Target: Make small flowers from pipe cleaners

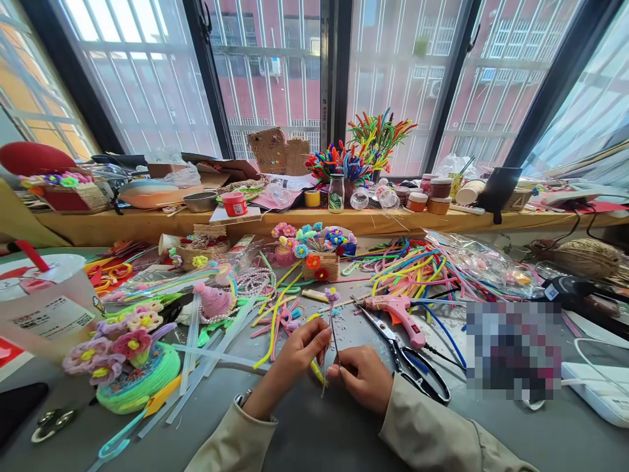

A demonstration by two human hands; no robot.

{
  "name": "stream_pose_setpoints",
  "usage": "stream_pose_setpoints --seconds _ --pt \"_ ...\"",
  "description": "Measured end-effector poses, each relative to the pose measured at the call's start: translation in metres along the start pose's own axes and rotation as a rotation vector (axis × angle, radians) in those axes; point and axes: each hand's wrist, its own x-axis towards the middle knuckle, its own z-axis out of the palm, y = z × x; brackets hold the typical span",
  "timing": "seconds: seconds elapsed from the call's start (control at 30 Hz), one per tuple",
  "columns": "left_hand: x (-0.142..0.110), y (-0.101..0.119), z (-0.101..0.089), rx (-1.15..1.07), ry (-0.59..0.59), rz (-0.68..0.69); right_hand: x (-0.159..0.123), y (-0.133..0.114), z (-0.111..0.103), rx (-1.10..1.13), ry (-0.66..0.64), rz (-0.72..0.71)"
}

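Beige sleeves up close; left hand pinches the purple flower upright over the table, right hand pinches a dark strand. Probably light, soft, bendy; grip below the petals.

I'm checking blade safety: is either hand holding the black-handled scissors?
No, the scissors lie beside the pink glue gun, while the left hand and right hand are at the stem of the purple flower.
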Motion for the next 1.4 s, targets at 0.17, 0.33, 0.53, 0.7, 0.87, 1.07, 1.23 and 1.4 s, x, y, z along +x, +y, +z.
stream_pose_setpoints --seconds 0.17,0.33,0.53,0.7,0.87,1.07,1.23,1.4 --pt "0.0002 0.0 -0.0003 0.015 -0.03 -0.008 -0.0002 -0.0001 0.0003 -0.031 -0.031 0.016" --pt "0.0008 -0.0021 -0.0016 0.047 0.003 -0.004 0.0017 0.0058 0.005 0.006 -0.005 0.02" --pt "0.0015 -0.0053 -0.0025 0.053 0.022 -0.008 0.0028 0.0078 0.0059 0.049 0.0 0.064" --pt "0.0013 -0.0048 -0.0016 0.056 0.024 -0.018 0.0003 0.0033 0.0028 0.047 -0.006 0.045" --pt "0.0003 -0.0014 -0.0005 0.113 0.009 -0.006 -0.0013 -0.0001 -0.0002 0.049 -0.038 0.024" --pt "-0.0009 0.001 0.0003 0.144 -0.028 -0.002 0.0001 0.0011 0.0002 0.033 -0.031 0.024" --pt "0.0001 -0.0017 -0.0006 0.136 -0.012 0.005 0.0028 0.0037 0.0023 0.042 0.01 0.015" --pt "0.0011 -0.0037 -0.0011 0.113 0.013 0.005 0.0036 0.0055 0.0032 0.063 0.051 0.044"
